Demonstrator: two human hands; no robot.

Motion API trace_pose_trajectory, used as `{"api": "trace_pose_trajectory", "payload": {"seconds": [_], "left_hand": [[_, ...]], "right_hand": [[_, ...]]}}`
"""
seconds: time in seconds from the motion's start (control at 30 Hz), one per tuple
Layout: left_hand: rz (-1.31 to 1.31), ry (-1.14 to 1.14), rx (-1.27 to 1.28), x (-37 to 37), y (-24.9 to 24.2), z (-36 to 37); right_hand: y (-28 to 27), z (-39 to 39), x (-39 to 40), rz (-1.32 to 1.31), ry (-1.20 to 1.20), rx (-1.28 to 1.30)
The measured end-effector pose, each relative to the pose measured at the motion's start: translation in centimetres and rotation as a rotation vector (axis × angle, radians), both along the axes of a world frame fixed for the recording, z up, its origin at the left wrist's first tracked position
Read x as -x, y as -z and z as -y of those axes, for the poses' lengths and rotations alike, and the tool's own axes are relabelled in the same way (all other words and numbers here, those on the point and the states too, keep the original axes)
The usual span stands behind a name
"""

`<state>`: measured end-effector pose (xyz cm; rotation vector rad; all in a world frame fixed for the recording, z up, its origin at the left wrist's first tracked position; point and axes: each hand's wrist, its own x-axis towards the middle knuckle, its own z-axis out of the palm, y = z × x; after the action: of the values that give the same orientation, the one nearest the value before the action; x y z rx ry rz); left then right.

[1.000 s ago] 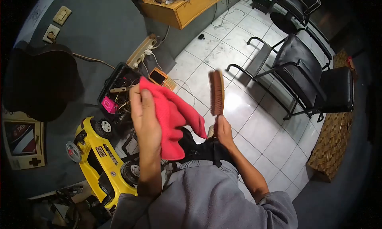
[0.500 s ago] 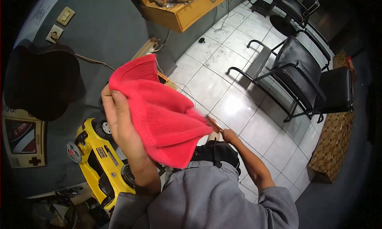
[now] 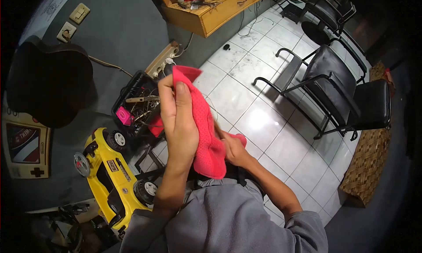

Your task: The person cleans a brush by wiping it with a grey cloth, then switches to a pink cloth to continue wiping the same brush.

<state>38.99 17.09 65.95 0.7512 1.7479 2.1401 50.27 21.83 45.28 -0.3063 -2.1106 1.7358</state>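
My left hand [image 3: 179, 116] is closed on the upper edge of a pinkish-red towel [image 3: 204, 136], which hangs in folds in front of my body. Just to the right, my right hand [image 3: 235, 151] is closed round a thin brown stick-like thing [image 3: 217, 128]. Part of that thing is hidden behind the towel, so its kind cannot be made out. A bit of red cloth also shows beside the right fingers.
Left of my arm stands a yellow toy car [image 3: 115, 178]. A black crate [image 3: 125, 92] holds tangled cables. Ahead are a wooden drawer shelf [image 3: 215, 18] with tools, and black chairs [image 3: 334, 75] on white tiles. A woven box [image 3: 367, 169] lies at the right.
My left hand has moved right with the towel, bringing it towards my right hand. The towel, spread wide before, is now narrower and bunched, and the crate has come into view.
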Motion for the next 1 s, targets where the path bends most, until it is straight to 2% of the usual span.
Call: {"api": "trace_pose_trajectory", "payload": {"seconds": [0.03,0.1,0.17,0.23,0.3,0.37,0.43,0.5,0.57,0.6,0.63,0.67,0.73,0.8,0.83,0.9,0.93,1.0], "left_hand": [[-0.11,-0.056,0.019,0.8,0.5,0.0],[-0.088,-0.094,-0.066,0.2,-1.8,0.4],[-0.027,-0.191,-0.139,0.7,-2.6,1.2],[-0.049,-0.207,-0.108,1.3,-1.9,2.1],[-0.094,-0.228,-0.049,1.4,-1.1,2.4],[0.107,-0.245,-0.065,0.5,-1.2,2.8],[0.066,-0.234,-0.037,0.7,-0.3,3.3],[0.013,-0.2,-0.003,0.8,1.2,3.5],[0.07,-0.172,0.008,0.3,2.8,3.1],[0.094,-0.126,0.015,0.1,3.4,3.0],[0.052,-0.139,0.047,0.2,4.3,2.7],[0.024,-0.083,0.07,0.2,4.3,2.7],[0.009,0.005,0.034,0.2,4.5,2.4],[-0.063,-0.109,0.024,0.9,4.7,2.0],[0.057,-0.096,-0.042,0.5,3.3,1.7],[0.015,-0.092,-0.047,1.1,2.2,2.1],[-0.019,-0.082,-0.041,1.1,1.6,2.4],[0.106,-0.15,-0.097,0.4,-0.6,3.3]], "right_hand": [[2.7,0.1,0.4,0.095,-0.079,-0.012],[12.3,0.2,-0.6,0.327,-0.133,-0.324],[20.2,-0.4,-3.9,0.505,-0.317,-0.563],[21.6,-1.3,-5.6,1.07,-0.341,-0.402],[22.1,-2.1,-7.8,1.083,-0.276,-0.413],[22.1,-2.5,-8.8,1.103,-0.208,-0.423],[17.6,-3.1,-7.5,1.028,-0.112,-0.384],[14.6,-3.0,-5.9,0.77,0.144,-0.035],[6.8,-1.6,-3.9,0.405,0.266,0.261],[3.0,-0.6,-3.1,0.228,0.259,0.389],[0.0,0.0,-2.8,0.151,0.189,0.392],[-3.9,0.5,-3.0,0.247,0.09,0.612],[-3.4,1.3,-2.5,0.025,-0.125,0.115],[-1.6,1.4,-1.7,0.039,-0.118,0.133],[-0.1,1.4,-1.2,0.056,-0.118,0.154],[6.6,-0.1,-1.1,0.427,-0.183,-0.195],[11.4,-0.8,-1.6,0.491,-0.241,-0.249],[18.2,-2.1,-4.3,0.622,-0.269,-0.291]]}}
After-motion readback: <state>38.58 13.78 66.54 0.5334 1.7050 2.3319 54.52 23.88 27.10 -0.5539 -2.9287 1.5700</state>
